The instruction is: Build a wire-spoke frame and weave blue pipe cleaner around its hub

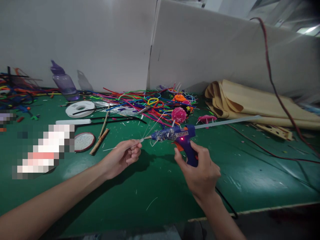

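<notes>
My right hand [203, 170] is wrapped round the handle of a blue hot glue gun [188, 146], its fingers near the orange trigger. A red light glows on the gun's side, and a long translucent glue stick [227, 121] sticks out of the back. Stringy glue and bits coat the front of its barrel. My left hand [125, 155] is closed in a pinch on thin whitish strands [152, 126], which fan out above the fingertips. The gun's metal nozzle meets or nearly meets the pinched spot; exact contact is hard to see.
Colourful pipe cleaners [130, 103] lie heaped at the back beside a pink pompom-like ball [179, 115]. Leftward are a white spool [80, 109], sticks [99, 141], a round dish [85, 141] and a purple bottle [64, 83]. Brown paper [250, 100] and a hanging cable [271, 76] are right.
</notes>
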Motion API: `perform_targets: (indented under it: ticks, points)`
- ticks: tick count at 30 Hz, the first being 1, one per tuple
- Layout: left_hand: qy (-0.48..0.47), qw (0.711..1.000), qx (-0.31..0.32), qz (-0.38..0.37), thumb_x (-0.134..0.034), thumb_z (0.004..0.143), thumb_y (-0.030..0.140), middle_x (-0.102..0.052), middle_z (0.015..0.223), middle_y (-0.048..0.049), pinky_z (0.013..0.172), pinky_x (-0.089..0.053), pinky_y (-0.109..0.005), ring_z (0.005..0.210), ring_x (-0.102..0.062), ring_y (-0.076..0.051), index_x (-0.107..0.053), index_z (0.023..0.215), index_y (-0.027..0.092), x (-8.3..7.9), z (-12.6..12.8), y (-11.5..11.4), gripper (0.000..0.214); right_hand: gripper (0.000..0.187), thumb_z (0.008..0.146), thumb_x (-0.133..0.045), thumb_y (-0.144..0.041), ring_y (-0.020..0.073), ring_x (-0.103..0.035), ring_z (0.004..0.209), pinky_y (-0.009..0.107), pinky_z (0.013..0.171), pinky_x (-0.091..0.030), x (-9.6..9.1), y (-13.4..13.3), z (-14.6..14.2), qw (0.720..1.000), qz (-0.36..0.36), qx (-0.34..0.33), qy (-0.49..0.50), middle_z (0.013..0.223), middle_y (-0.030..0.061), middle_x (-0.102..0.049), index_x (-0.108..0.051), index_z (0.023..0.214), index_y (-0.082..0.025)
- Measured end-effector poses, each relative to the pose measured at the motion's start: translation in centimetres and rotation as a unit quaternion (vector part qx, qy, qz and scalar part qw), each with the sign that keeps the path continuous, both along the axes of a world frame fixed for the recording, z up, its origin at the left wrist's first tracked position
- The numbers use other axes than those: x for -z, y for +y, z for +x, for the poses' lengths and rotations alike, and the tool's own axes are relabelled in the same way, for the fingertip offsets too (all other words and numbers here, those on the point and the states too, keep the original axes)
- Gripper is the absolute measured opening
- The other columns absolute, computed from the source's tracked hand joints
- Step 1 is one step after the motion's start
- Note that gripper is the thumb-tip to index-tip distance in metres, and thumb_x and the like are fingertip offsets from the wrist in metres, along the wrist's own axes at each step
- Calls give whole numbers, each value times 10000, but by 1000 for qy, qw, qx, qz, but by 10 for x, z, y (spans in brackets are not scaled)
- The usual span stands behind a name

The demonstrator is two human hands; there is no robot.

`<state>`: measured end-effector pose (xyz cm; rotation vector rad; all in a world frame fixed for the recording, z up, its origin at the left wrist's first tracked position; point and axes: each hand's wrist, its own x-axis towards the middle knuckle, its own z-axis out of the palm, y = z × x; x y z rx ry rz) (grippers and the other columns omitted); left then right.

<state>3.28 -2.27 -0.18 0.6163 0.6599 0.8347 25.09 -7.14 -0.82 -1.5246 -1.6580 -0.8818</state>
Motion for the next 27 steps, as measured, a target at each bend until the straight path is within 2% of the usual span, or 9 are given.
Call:
perform_targets:
  ticks: [7,11,15,20,23,27]
  points:
    - [22,1000,9,19,-554,794,224,-364,571,32,376,-206,-153,459,-299,-30,-575,681,98,-1,0,-1,171,350,755,-591,-392,178,-646,668,266,572,-505,1,1,-1,998,-27,-13,53,828,66,-645,-521,1011,-163]
    - [74,996,3,57,-555,792,234,-408,589,17,386,-221,-149,474,-332,-38,-590,699,112,-3,-1,-1,157,440,702,-631,-447,183,-639,702,297,616,-519,-5,5,2,974,-48,-18,219,868,66,-636,-515,1024,-170]
    - [168,974,-29,146,-557,794,275,-454,584,-1,398,-215,-168,477,-355,-53,-616,717,123,-3,-2,0,181,478,671,-639,-483,196,-630,734,320,641,-504,-16,12,23,937,-90,-11,339,854,66,-640,-525,1012,-168]
    - [255,937,-48,235,-565,789,298,-456,560,7,419,-234,-180,480,-365,-66,-609,686,145,-1,-4,1,189,489,643,-613,-556,213,-615,650,326,607,-451,-21,17,65,924,-187,76,325,740,59,-647,-571,938,-169]
    - [293,919,-41,259,-569,783,306,-464,562,10,439,-260,-179,502,-385,-75,-614,698,154,-1,-4,0,181,466,651,-583,-568,229,-604,628,328,582,-425,-14,22,87,913,-262,100,295,704,70,-647,-587,884,-164]
    - [309,911,-34,270,-574,774,310,-466,559,17,455,-274,-181,507,-401,-75,-613,687,156,-1,-4,-1,181,433,680,-551,-532,236,-605,639,322,570,-414,0,29,107,899,-333,124,257,758,98,-654,-603,874,-149]
